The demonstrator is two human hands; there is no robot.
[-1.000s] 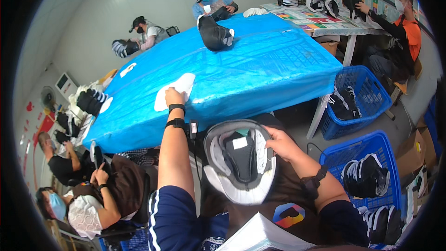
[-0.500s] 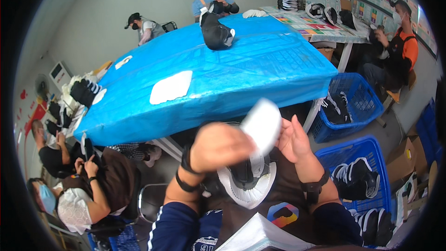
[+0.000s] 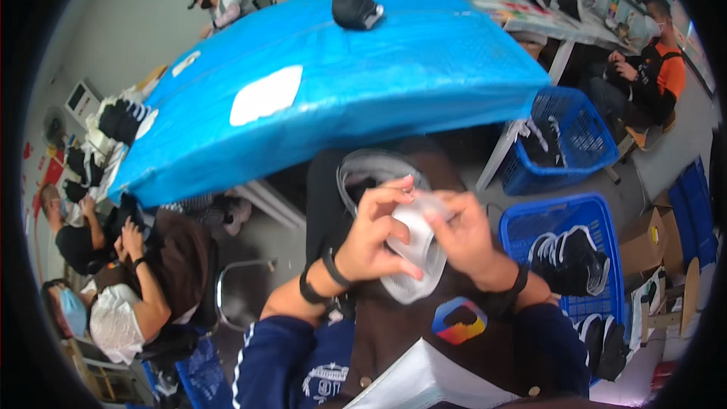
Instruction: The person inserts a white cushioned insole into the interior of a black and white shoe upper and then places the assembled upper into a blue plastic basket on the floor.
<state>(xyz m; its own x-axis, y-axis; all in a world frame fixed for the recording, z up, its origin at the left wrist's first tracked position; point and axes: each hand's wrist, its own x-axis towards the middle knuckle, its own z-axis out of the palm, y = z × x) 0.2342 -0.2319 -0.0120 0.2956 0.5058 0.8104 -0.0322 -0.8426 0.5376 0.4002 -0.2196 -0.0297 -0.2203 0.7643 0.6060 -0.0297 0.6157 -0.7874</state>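
Above my lap, my left hand [image 3: 372, 236] curls its fingers and thumb around the side of a thin, curved white piece [image 3: 413, 229]. My right hand [image 3: 468, 236] grips the other side, its thumb pressed on the surface. The white piece looks bent, and motion blurs it. Just beyond my hands, a dark shoe upper with a grey rim [image 3: 350, 174] lies on my lap, partly covered by hands and piece. Below my fingers a pale curved edge [image 3: 409, 288] shows; whether it belongs to the piece or the shoe I cannot tell.
Ahead stands a blue-covered table [image 3: 394, 68] bearing a white sheet [image 3: 266, 95] and a black shoe [image 3: 353, 0]. Blue baskets [image 3: 509, 220] with black-and-white shoes stand at right. Seated co-workers [image 3: 129, 295] are at left, another person [image 3: 659, 76] at far right.
The white piece has come down toward my lap and is now bent between both hands. My right hand has closed on it. The view has tilted lower, so the table sits higher.
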